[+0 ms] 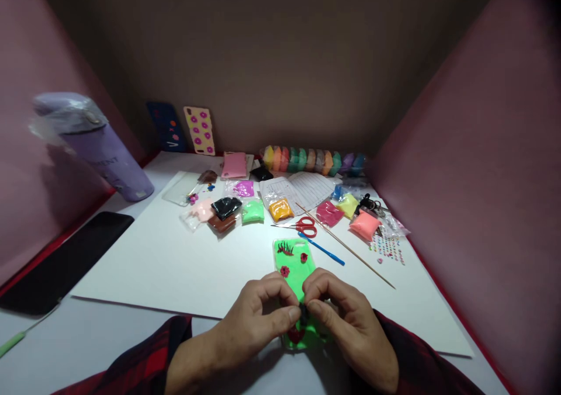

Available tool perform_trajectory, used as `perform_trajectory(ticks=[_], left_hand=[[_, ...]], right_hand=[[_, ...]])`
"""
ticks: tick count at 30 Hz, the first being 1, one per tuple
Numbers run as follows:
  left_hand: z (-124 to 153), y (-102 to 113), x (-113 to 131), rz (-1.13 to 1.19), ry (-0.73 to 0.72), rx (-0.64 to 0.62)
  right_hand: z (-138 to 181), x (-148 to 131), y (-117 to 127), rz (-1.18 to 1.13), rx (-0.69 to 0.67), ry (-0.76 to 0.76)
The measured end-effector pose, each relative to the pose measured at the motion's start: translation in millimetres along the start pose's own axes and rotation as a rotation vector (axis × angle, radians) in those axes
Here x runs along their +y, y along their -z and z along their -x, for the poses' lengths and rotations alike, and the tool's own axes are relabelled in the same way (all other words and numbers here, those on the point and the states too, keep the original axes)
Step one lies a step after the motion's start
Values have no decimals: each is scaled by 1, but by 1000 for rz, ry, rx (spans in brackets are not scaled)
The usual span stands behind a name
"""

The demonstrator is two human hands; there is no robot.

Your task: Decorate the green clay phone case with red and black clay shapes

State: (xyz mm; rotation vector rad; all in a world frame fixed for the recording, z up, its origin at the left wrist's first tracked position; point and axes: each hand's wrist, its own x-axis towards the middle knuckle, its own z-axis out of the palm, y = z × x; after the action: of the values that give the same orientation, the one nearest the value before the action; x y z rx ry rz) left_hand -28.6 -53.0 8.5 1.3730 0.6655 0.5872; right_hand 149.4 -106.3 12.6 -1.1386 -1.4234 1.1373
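A phone case [293, 287] covered in bright green clay lies in front of me, decorated with red flowers and a dark fringed shape at its top. Over its lower half, my left hand [258, 310] and my right hand [346, 316] meet fingertip to fingertip. Between them is a small piece of black clay [303, 314], pinched by thumb and forefinger on both sides. A dark red shape [295, 335] shows on the case below my fingers. My hands cover part of the case's lower area.
Beyond the case lie red-handled scissors [307, 227], a blue tool [322, 249] and a thin wooden stick [350, 252]. Clay packets, including an orange one [280, 209], spread across the white board [153, 266]. A purple bottle [109, 155] and black phone [65, 260] are at left.
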Motion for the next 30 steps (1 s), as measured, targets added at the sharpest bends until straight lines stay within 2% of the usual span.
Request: perform_trajectory(ticks=[12, 20, 30], left_hand=[[1, 1, -2, -86, -23, -25], [1, -2, -2, 175, 45, 26], [-1, -3, -6, 175, 85, 146]], right_hand=[[3, 3, -1, 10, -92, -63], [1, 1, 1, -36, 56, -135], [7, 3, 0, 134, 123, -27]])
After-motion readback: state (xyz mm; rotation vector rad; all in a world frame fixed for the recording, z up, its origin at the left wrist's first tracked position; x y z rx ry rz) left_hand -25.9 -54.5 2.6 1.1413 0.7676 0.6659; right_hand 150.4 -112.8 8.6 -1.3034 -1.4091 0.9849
